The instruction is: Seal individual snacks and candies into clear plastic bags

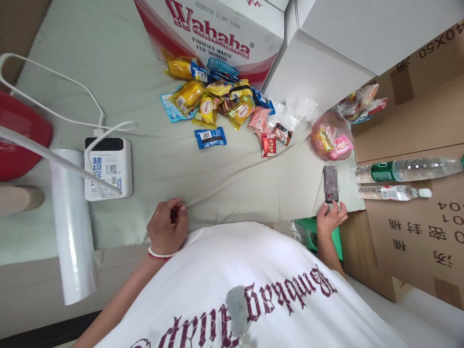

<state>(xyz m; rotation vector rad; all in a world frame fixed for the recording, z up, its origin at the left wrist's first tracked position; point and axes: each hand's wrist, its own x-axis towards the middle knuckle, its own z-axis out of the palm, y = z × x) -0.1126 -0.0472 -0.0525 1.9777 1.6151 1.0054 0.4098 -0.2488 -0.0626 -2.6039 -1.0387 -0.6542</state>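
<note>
Curled into a loose fist, my left hand rests at the near edge of the cloth-covered table, with no object visible in its fingers. A bead bracelet circles that wrist. At the right, my right hand has its fingers apart, their tips at the lower end of a phone lying flat on the table; its screen is blurred out. Further back lies a heap of packaged snacks. A blue packet and a red packet sit in front of the heap.
A Wahaha water carton and white boxes stand behind. To the right are a pink basket of snacks, two bottles and cardboard boxes. At left are a white power bank with cables and a plastic film roll.
</note>
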